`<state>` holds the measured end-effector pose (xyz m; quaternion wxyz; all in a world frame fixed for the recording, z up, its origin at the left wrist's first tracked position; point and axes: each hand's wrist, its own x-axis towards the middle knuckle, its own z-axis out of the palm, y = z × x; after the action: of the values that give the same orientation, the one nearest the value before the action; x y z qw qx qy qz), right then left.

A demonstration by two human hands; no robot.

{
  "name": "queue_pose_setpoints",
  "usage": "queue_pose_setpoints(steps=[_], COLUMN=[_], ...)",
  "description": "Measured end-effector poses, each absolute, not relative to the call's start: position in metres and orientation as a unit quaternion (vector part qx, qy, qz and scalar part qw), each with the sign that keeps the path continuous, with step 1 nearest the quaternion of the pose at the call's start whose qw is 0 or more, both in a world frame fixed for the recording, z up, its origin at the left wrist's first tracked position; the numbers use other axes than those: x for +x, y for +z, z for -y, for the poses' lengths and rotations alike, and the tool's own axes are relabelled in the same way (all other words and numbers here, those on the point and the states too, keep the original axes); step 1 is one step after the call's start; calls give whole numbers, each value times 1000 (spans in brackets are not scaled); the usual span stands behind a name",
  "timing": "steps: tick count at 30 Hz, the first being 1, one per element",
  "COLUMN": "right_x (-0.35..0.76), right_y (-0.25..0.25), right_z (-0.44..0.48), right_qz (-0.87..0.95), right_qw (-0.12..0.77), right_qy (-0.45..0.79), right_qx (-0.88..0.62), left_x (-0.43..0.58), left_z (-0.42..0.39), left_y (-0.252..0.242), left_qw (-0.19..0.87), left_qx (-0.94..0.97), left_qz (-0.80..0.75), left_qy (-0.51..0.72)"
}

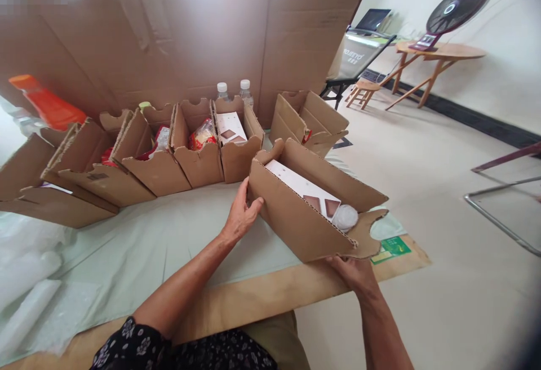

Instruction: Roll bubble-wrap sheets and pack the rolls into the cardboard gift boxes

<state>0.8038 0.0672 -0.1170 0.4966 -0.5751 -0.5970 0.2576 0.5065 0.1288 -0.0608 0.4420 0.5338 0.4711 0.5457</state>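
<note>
An open cardboard box [291, 212] stands at the table's right front corner, between my hands. Inside it lie a white carton with brown diamond shapes [302, 186] and a round, whitish wrapped item [345, 218]. My left hand [243, 212] grips the box's left end, thumb on the near side wall. My right hand [353, 271] is under the box's near right end, its fingers partly hidden by the cardboard. Behind stands a similar box [242, 158] with another white patterned carton [231, 127].
Several cardboard boxes [198, 166] form a row along the back, before a tall cardboard panel [203, 43]. Two capped bottles [245, 92] and an orange bottle [53, 102] stand behind them. Bubble wrap [29, 280] lies at left. A fan [459, 6] stands on a round table [448, 49].
</note>
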Motion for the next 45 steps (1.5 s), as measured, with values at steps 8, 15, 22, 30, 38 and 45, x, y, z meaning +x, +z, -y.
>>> queue_pose_setpoints(steps=[8, 15, 22, 30, 38, 45], right_x=[817, 828, 823, 805, 788, 764], right_y=[-102, -99, -100, -97, -97, -88], right_z=[-106, -131, -137, -137, -147, -176], right_qz=[595, 593, 591, 600, 631, 621], right_qw=[475, 486, 488, 497, 500, 469], right_qy=[352, 340, 335, 319, 305, 274], right_qx=[-544, -544, -548, -540, -509, -565], left_x=[530, 555, 570, 574, 575, 576], left_z=[-154, -169, -173, -171, -165, -160], left_y=[-63, -69, -77, -81, -99, -104], left_qw=[425, 418, 422, 432, 392, 381], left_qx=[546, 547, 531, 521, 516, 491], left_qz=[-487, -516, -519, -508, -525, -529], left_qy=[533, 510, 520, 532, 553, 577])
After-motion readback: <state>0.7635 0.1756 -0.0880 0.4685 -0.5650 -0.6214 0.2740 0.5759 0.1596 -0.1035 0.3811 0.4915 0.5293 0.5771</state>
